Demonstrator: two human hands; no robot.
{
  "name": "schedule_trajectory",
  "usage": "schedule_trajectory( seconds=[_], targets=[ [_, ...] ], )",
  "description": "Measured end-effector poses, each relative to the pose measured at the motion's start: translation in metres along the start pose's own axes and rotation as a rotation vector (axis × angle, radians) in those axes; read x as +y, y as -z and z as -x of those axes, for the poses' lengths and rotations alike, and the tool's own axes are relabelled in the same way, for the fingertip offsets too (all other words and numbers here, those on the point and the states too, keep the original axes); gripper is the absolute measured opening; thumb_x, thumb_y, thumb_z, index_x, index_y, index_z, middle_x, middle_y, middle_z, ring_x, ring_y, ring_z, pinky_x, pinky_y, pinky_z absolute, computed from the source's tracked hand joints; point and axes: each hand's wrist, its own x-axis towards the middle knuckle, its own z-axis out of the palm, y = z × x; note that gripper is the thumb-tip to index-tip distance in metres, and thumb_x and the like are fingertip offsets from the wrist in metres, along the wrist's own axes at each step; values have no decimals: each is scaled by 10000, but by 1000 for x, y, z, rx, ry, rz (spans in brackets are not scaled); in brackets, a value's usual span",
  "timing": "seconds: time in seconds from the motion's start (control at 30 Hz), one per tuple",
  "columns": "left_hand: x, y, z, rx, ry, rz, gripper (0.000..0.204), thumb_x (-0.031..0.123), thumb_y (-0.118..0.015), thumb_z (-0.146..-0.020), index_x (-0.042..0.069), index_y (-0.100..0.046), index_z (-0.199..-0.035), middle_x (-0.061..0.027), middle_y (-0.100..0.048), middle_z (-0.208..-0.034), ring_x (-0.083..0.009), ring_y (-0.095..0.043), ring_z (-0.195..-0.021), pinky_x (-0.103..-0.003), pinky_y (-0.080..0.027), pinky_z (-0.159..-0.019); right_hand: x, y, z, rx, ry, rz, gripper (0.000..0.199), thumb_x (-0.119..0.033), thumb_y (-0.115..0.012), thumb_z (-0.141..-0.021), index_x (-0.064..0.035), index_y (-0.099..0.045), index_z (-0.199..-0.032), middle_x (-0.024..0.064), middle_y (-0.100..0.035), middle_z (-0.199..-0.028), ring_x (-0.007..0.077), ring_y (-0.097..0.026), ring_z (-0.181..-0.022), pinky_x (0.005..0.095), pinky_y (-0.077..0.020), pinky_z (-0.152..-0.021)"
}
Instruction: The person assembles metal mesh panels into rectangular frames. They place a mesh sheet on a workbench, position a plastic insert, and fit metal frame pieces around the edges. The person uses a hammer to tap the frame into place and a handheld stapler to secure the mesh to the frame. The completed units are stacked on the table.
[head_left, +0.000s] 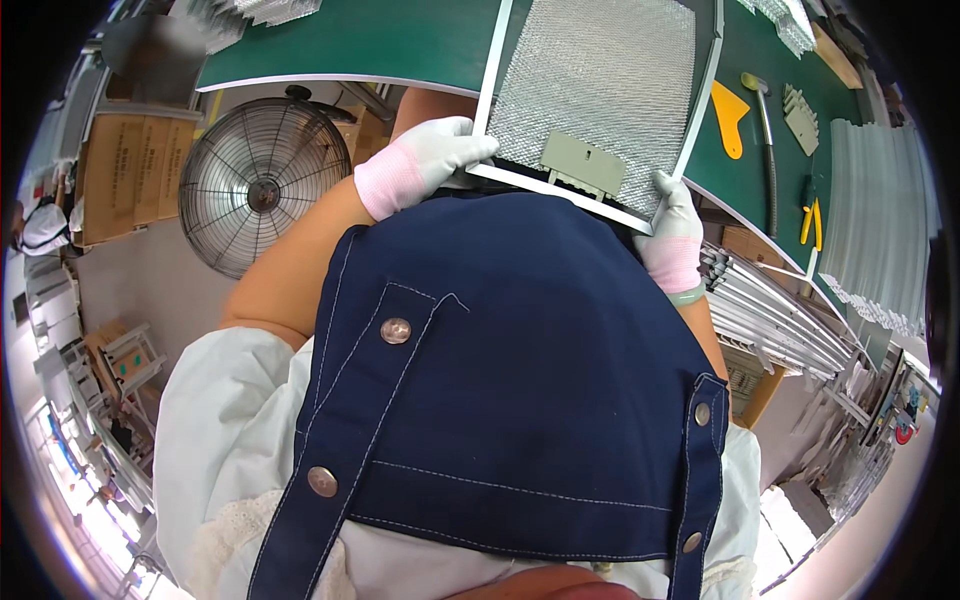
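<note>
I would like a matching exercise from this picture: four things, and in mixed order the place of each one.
Things:
1. left hand
2. yellow scraper
3. round fan
4. grey-green toothed piece

Places:
A. over the silver mesh
B. at the near left corner of the white frame
C. on the green table, right of the frame
D. off the table, toward the left

Pairs: 1-B, 2-C, 3-D, 4-A.

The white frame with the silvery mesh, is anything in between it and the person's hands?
Nothing visible but the gloves: the left hand holds the white frame at its near left corner, the right hand by the near right one. A grey-green toothed piece lies on the mesh, clear of both hands.
</note>
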Motion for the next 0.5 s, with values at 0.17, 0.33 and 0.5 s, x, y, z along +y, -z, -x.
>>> schedule_trajectory(
  seconds=[0.17,0.33,0.5],
  targets=[
    [-6,11,1,-177,-37,38,234,248,-607,-978,18,-615,-940,-18,-601,-819,-72,-584,-729,-232,-514,-673,9,12,-4,-134,224,197,292,-173,-575,-971,-14,-595,-1215,50,-588,-1100,159,-543,-1057,326,-443,-960],
    [-1,1,-1,-7,-29,-249,201,207,-613,-964,9,-617,-931,-31,-605,-818,-83,-582,-706,-254,-523,-670,1,-4,4,-45,57,46,280,-148,-563,-976,-10,-571,-1220,52,-583,-1073,166,-550,-1050,319,-448,-944],
    [-7,4,-1,39,10,195,182,185,-618,-967,8,-583,-948,-45,-617,-857,-107,-584,-749,-263,-498,-699,4,-10,5,-34,99,19,267,-123,-580,-968,-6,-557,-1206,55,-577,-1057,163,-558,-1018,336,-481,-889]
  ],
)
